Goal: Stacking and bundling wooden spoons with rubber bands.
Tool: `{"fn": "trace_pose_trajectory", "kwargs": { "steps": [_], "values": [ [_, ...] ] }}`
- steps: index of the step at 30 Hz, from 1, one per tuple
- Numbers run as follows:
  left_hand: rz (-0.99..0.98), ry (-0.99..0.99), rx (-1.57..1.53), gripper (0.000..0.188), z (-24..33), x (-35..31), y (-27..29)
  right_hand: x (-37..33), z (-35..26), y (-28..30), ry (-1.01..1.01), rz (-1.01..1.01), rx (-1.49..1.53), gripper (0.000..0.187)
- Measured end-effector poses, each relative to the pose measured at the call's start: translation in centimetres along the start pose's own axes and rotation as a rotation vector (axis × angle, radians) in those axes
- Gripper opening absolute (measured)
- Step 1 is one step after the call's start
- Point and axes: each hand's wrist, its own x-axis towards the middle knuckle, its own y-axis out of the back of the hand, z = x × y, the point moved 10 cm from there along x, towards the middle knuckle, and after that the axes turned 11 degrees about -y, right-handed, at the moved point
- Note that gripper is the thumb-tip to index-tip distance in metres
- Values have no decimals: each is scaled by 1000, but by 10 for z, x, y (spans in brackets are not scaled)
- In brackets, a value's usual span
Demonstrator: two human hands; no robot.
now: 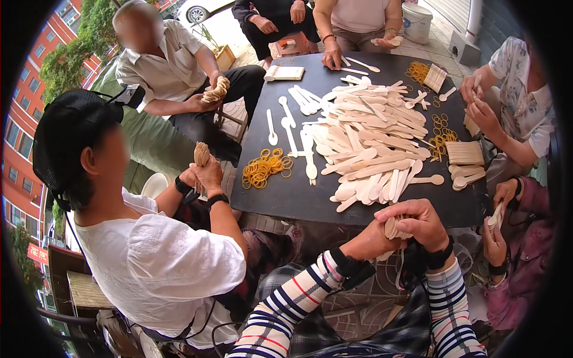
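Your hands are both closed round one bunch (394, 228) of wooden spoons, on your side of the pile (373, 140), just off the bench (286, 200) edge. Left hand (368, 240) wraps it from the left; right hand (427, 224) covers it from the right, fingers arched over the top. Rounded ends show between your fingers; can't tell if all are bowls, nor whether a band is on it.

Loose spoons: heaped in the pile, mid-bench, a few strays left of it. Bands: one yellow heap (267, 169) left of the pile, another (441, 136) right of it. Tied-looking stack (465, 153) also right of the pile, past that heap. Co-worker left of the pile grips a bunch (202, 154) too.

Handling, my judgement: spoons light, stiff, dry, fairly smooth; thin handles could snap if you bend them. Singly easy; as a bunch they'd slide past each other and fan out if your squeeze slackens. Best hold: round the middle of the handles, whole bunch at once, other palm keeping ends level. Don't pinch by the bowls, edges there look thin. Bands look soft and stretchy; pick singly, they're tangled.
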Motion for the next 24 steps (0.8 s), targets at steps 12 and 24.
{"fn": "trace_pose_trajectory", "kwargs": {
  "steps": [12, 24],
  "values": [
    [84, -247, 172, 34, 17, 3, 7, 5, -2, -3, 78, 91, -21, 16],
    [6, 98, -198, 40, -14, -7, -11, 0, 3, 0, 27, 122, -46, 16]
  ]
}}
